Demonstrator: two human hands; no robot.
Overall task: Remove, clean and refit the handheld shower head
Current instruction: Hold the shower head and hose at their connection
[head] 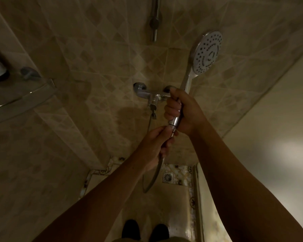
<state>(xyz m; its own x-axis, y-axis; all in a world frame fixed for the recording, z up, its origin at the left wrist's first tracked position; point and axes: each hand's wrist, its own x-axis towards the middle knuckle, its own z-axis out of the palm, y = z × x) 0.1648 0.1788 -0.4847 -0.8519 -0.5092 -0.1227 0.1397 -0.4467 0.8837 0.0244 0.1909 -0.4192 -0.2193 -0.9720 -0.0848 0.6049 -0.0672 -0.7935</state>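
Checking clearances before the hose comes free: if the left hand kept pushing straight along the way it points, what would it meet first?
Probably the shower head handle's chrome base, held in the right hand; the left hand already pinches the hose nut just below it.

My right hand (184, 110) grips the shower head (207, 53) by its handle, spray face toward me. My left hand (156, 145) pinches the hose (154, 177) nut just below it, near the wall mixer tap (150, 96).

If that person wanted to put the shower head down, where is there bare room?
The glass corner shelf looks bare along its front edge; items crowd its back. Bare floor lies between the shoes and the floor drain. Around the mixer tap it is crowded by both hands and the hose.
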